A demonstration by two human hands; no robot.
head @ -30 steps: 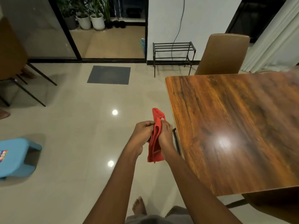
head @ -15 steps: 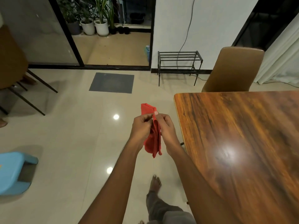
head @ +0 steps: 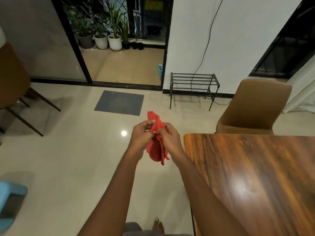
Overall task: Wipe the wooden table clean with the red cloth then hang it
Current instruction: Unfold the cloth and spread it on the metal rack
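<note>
Cloth folds hide your fingertips partly. One red cloth (head: 156, 147), bunched, pinched between your left hand (head: 142, 136) and right hand (head: 170, 138) over the floor, just left of one wooden table (head: 255, 176), cut off at right.

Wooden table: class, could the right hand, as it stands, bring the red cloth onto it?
Probably yes. The right hand holds the red cloth just left of the wooden table corner, with nothing between.

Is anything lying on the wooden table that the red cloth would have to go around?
Nothing visible. Both the left hand and right hand hold the red cloth over the floor, just left of the wooden table, whose visible top is bare apart from a light glare.
</note>
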